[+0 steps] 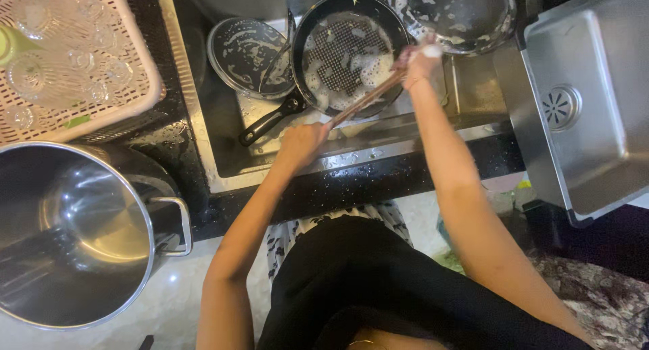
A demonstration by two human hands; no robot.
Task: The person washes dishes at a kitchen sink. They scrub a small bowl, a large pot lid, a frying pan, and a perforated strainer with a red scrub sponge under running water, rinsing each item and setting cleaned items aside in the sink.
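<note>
My left hand (302, 142) grips the near end of a long wooden utensil (368, 97) over the sink's front rim. At the utensil's far end, my right hand (422, 61) rubs it with a soapy scrubber. Just behind the utensil lies a black frying pan (348, 49), covered in foam, its handle (270, 122) pointing to the near left. A soapy glass lid (248, 54) leans to the left of the pan in the sink (226, 162).
A sudsy steel bowl (460, 15) sits at the back right of the sink. A second steel basin (588, 100) stands at the right. A large steel pot (74, 231) stands at the near left, and behind it a white basket (67, 59) holds several glasses.
</note>
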